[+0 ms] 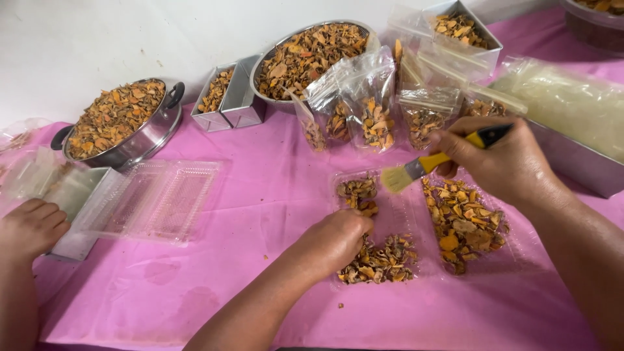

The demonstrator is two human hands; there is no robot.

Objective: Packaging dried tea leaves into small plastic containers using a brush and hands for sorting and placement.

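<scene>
My left hand [333, 238] rests fingers-down on a heap of dried orange-brown slices [380, 260] in the left half of an opened clear plastic clamshell tray [396, 208]. My right hand [504, 162] grips a small paintbrush [422, 168] with a yellow and black handle. Its pale bristles point left over the tray's bare middle. The right half of the tray holds more dried slices [465, 224], under my right wrist. A smaller clump [357, 192] lies at the tray's far left corner.
Another person's hand [29, 227] lies at the left edge beside an empty clear clamshell [156, 198]. At the back stand two steel pots of slices [120, 120] [312, 55], small metal tins [227, 101], several filled clear bags [374, 104] and a steel tray [578, 156] on the pink cloth [260, 195].
</scene>
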